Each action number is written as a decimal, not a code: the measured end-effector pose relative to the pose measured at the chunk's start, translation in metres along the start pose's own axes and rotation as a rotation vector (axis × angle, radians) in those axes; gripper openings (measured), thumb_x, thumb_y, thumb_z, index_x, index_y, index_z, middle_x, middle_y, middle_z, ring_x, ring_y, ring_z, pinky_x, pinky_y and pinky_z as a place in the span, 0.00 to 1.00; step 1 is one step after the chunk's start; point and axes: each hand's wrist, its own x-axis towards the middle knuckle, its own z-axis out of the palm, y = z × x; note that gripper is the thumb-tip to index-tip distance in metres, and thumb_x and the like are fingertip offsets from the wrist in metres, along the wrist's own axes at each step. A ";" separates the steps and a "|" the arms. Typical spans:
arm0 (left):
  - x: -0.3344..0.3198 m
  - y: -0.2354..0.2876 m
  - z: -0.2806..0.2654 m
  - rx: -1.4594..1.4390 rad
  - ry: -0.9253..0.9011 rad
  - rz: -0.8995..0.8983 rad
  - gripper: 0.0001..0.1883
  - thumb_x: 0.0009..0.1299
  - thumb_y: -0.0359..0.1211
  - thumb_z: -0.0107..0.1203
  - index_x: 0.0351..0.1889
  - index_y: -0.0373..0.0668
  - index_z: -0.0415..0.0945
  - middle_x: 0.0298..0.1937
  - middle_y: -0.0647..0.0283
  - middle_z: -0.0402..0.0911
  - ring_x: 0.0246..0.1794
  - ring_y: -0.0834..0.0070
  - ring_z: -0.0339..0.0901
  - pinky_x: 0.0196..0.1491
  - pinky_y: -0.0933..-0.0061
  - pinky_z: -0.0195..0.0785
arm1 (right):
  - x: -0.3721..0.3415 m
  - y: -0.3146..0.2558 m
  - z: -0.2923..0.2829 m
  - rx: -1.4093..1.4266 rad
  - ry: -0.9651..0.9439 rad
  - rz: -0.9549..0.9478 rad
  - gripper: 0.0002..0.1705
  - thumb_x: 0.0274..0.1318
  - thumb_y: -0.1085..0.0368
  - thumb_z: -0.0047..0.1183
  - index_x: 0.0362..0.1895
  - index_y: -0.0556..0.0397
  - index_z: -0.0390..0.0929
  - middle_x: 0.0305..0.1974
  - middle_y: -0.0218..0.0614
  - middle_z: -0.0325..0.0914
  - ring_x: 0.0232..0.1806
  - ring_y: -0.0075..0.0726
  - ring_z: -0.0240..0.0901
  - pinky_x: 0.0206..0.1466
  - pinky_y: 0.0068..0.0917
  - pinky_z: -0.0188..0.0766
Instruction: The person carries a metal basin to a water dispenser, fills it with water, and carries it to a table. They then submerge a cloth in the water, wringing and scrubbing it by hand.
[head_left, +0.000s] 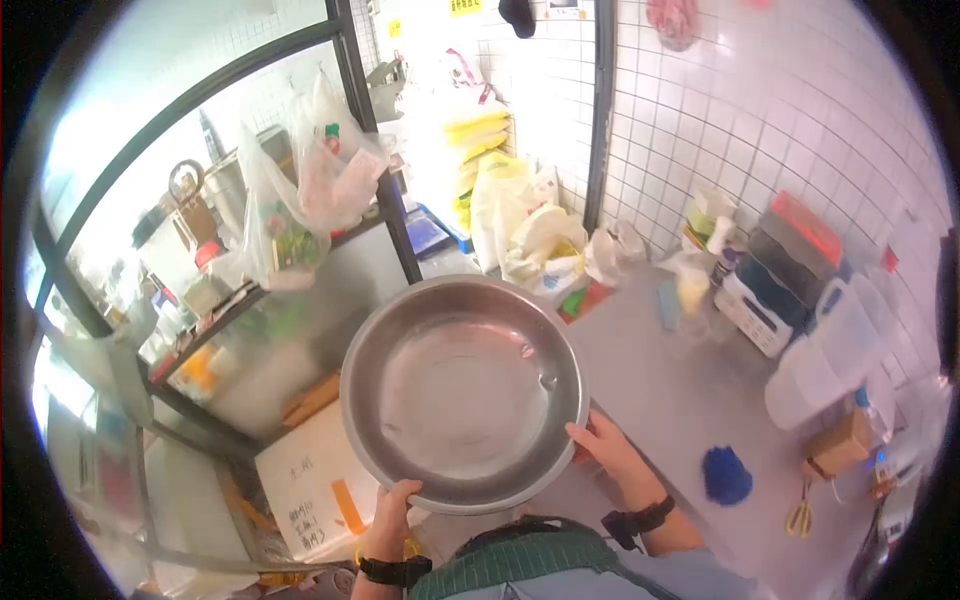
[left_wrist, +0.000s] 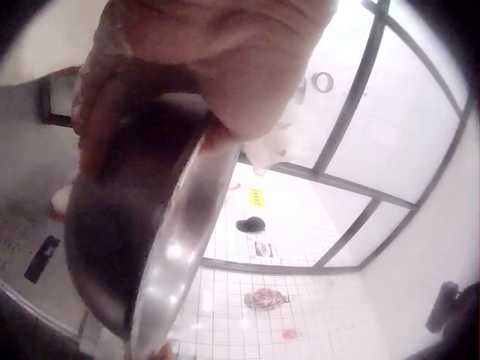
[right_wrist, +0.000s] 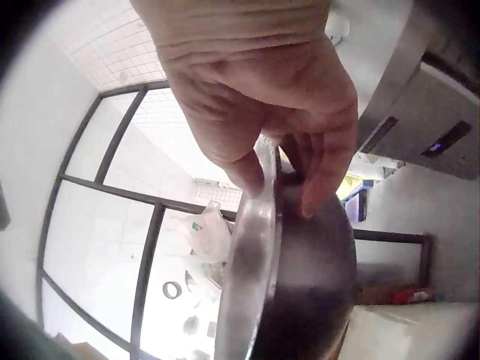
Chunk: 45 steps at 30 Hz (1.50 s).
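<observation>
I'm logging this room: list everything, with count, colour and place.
basin: 1, silver, centre
table: 1, grey, right
bundle: 1, blue, on table
scissors: 1, yellow, right of bundle
cardboard box: 1, brown, behind scissors
hanging bags: at least 2, whitish, left
board: 1, white, lower left
bag pile: uncountable, mostly white, beyond basin
tiled wall: 1, white, right
small items: uncountable, mixed, by wall
left hand: 1, bare, gripping basin
right hand: 1, bare, gripping basin

A: What's rt of the R fingers (head_left: 585, 434)?
B: Grey tabletop (head_left: 640, 370) w/ blue crumpled item (head_left: 727, 475) on it, yellow-handled scissors (head_left: 801, 510) farther out.
A: And L of the L fingers (head_left: 403, 489)?
B: White panel (head_left: 290, 462) w/ handwriting & orange strip (head_left: 348, 507), v. near; hanging plastic bags (head_left: 335, 180) farther fwd.
</observation>
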 end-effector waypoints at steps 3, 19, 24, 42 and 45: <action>0.046 0.024 0.022 -0.010 -0.021 -0.018 0.11 0.56 0.33 0.54 0.34 0.35 0.75 0.33 0.64 0.75 0.35 0.72 0.73 0.39 0.73 0.65 | 0.045 -0.019 -0.010 0.052 0.036 0.041 0.31 0.57 0.50 0.53 0.58 0.56 0.64 0.38 0.32 0.74 0.32 0.22 0.71 0.33 0.22 0.72; 0.427 0.132 0.181 0.273 -0.364 -0.104 0.19 0.58 0.36 0.56 0.45 0.37 0.73 0.42 0.63 0.76 0.42 0.68 0.73 0.48 0.62 0.65 | 0.339 -0.049 -0.051 0.255 0.448 -0.001 0.25 0.54 0.53 0.53 0.50 0.56 0.67 0.27 0.30 0.73 0.22 0.22 0.67 0.19 0.18 0.60; 0.488 0.191 0.242 0.092 -0.687 -0.159 0.31 0.67 0.46 0.51 0.63 0.37 0.59 0.58 0.57 0.69 0.57 0.66 0.68 0.58 0.63 0.60 | 0.394 -0.085 -0.051 0.300 0.660 0.039 0.22 0.51 0.59 0.53 0.48 0.56 0.68 0.29 0.29 0.71 0.24 0.23 0.66 0.18 0.19 0.58; 0.683 0.212 0.295 -0.121 0.259 0.079 0.31 0.69 0.44 0.48 0.64 0.36 0.54 0.58 0.54 0.65 0.59 0.67 0.65 0.62 0.62 0.55 | 0.719 -0.133 -0.113 0.276 0.347 0.253 0.12 0.43 0.67 0.56 0.36 0.50 0.73 0.28 0.25 0.71 0.22 0.23 0.67 0.17 0.19 0.53; 0.728 0.213 0.278 -0.144 0.616 0.405 0.26 0.69 0.39 0.48 0.61 0.33 0.58 0.58 0.54 0.66 0.61 0.68 0.63 0.64 0.64 0.52 | 0.763 -0.119 -0.114 0.183 0.262 0.240 0.13 0.44 0.67 0.54 0.38 0.51 0.72 0.26 0.28 0.72 0.19 0.25 0.67 0.16 0.20 0.54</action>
